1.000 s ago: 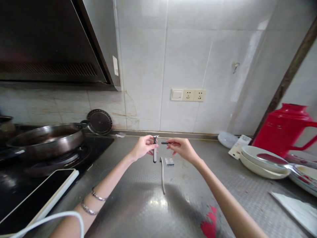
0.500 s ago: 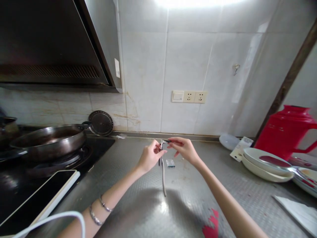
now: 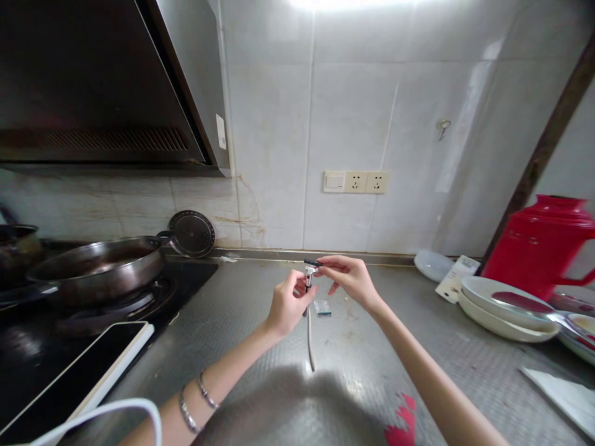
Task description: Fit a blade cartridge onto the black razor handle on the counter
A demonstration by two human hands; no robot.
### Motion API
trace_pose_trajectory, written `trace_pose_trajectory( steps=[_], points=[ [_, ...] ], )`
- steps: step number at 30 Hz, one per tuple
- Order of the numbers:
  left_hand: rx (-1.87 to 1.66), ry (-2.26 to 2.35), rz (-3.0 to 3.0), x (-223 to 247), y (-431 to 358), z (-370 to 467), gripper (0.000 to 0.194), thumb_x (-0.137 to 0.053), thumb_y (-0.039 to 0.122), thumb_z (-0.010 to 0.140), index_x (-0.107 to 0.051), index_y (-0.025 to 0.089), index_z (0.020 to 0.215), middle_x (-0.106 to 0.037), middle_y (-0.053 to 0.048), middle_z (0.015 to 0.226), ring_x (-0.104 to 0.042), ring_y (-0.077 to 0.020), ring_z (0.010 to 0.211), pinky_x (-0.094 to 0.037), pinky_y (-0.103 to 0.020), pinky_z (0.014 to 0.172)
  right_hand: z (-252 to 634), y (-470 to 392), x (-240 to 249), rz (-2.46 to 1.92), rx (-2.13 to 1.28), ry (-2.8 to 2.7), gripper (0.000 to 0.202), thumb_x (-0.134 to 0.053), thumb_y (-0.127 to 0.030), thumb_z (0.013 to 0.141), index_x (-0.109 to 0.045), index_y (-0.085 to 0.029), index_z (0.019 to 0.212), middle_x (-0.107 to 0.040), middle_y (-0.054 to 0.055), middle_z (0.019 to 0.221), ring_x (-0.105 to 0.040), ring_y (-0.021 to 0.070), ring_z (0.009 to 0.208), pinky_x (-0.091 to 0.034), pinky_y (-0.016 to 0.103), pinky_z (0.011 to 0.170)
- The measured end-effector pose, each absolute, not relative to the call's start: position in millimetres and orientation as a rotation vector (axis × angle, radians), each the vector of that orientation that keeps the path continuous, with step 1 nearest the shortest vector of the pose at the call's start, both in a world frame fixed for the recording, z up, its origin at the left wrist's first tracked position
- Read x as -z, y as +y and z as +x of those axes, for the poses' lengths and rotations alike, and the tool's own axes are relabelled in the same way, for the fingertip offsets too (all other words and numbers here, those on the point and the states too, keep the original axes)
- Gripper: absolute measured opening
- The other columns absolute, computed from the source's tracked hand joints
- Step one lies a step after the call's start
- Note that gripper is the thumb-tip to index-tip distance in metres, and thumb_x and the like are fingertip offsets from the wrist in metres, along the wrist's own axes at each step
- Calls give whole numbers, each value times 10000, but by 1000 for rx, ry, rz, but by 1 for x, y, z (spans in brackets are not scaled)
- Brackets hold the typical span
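Pinching: left hand (image 3: 292, 302) clasps the silver-topped handle (image 3: 308, 279); right hand (image 3: 349, 279) grips the black piece (image 3: 312, 262) at its top.
Counter (image 3: 251, 384), toward back edge: pale rod (image 3: 310, 344), small clear packet (image 3: 322, 308) just beside.

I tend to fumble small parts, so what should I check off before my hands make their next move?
1. Left hand holding the slim handle: ok.
2. Right hand holding the small dark piece: ok.
3. Dark piece locked onto the handle's pale head: cannot tell.
4. Counter free of loose items near the hands: not ok, clear pack and pale rod there.
5. Hands away from the pan: ok.
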State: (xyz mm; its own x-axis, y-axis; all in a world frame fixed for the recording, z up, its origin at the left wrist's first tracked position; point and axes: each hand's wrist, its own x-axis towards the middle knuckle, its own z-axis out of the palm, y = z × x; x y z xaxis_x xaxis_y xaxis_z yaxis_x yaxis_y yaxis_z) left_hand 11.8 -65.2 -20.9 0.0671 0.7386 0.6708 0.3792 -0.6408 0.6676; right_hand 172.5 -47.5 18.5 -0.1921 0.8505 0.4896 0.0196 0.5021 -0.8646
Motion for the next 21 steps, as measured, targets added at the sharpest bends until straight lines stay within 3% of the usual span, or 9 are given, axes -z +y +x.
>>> trace_pose_trajectory(
  steps=[21],
  points=[
    [-1576,1072,2022,17,-66,11,248,-624,353,726,-439,193,770,-532,41,613,-494,-84,530,-396,-186,527,169,-52,-18,-719,-912,-1640,283,-643,-309,710,-663,-133,930,-699,91,827,-672,238,777,-535,209,367]
  ],
)
